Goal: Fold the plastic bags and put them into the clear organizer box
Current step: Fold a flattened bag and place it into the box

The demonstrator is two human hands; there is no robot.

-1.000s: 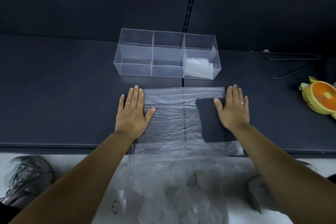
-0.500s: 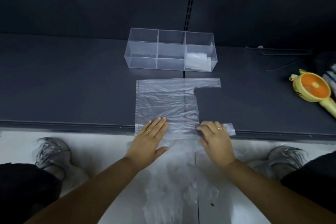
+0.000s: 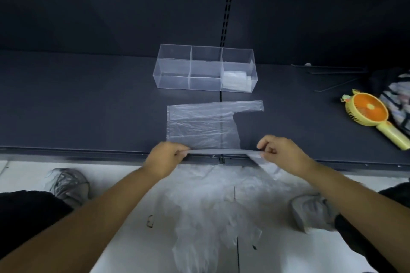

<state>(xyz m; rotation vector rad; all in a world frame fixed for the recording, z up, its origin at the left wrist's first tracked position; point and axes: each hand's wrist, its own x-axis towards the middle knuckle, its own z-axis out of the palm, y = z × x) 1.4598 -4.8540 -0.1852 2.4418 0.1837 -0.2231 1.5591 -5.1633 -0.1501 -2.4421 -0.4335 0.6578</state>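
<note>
- Pinching the near edge of the plastic bag (image 3: 199,126): left hand (image 3: 165,157) takes the 7 o'clock corner and right hand (image 3: 281,150) the 5 o'clock corner. The edge is raised into a taut strip between them.
- Location: the rest of the bag lies flat on the dark counter (image 3: 88,106), with one handle strip running toward 3 o'clock along the far edge. The clear organizer box (image 3: 173,66) sits at 12 o'clock from it, apart.
- Handling (judgement): thin film, very light and limp, probably slippery. It should trap air and spring open unless each crease is pressed.
- Where to hold: the two corners of an edge. A mid-edge hold would let the ends sag.
- Fingers: on both hands they are curled, thumb against fingers (image 3: 180,151), pinching the film. The exact contact is blurred.
- Pose: forearms enter from 6 o'clock, knuckles up, hands over the counter's front edge.
- Box's right compartment holds a folded bag (image 3: 235,80).
</note>
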